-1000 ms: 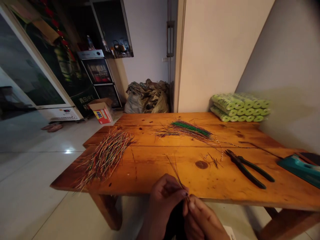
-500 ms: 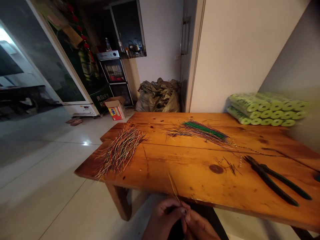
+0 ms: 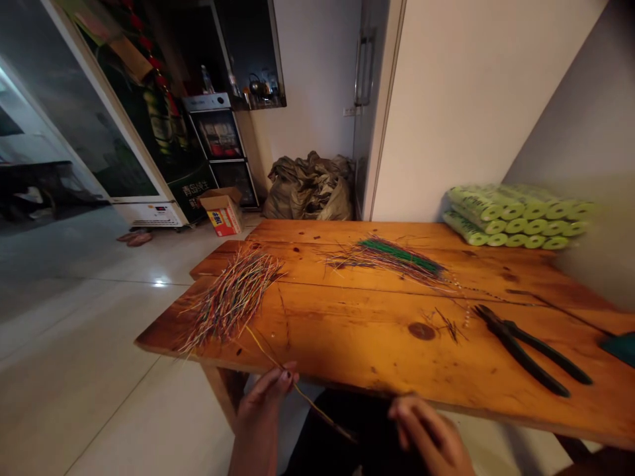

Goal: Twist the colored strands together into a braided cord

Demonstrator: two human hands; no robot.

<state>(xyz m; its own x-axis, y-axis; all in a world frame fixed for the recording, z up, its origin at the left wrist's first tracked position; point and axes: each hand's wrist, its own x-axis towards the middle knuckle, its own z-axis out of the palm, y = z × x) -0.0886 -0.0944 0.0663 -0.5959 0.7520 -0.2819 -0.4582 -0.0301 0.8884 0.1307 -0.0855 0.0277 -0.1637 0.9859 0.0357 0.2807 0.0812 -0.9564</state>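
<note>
My left hand (image 3: 270,390) is closed at the table's front edge, pinching a thin yellow wire (image 3: 310,401). One end of the wire points up toward a loose pile of multicoloured wires (image 3: 238,291) on the table's left; the other hangs down over my dark lap. To the right, apart from the wire, my right hand (image 3: 429,430) has its fingers curled in, slightly blurred; whether anything tiny is between them is hidden. Farther back lies a bundle of wires with green ones (image 3: 401,254). Black-handled pliers (image 3: 526,350) rest open-jawed or nearly so on the right, beside short wire scraps (image 3: 449,325).
The wooden table (image 3: 337,317) has a front edge just beyond my hands. Green-wrapped rolls (image 3: 516,218) are stacked at its back right. A teal object (image 3: 620,347) sits at the right edge. Behind stand a cardboard box (image 3: 223,211) and a big sack (image 3: 310,188) on the floor.
My hands were together at the table edge; now they are apart. The left moved left and up with the yellow wire, the right moved right. The view shifted slightly.
</note>
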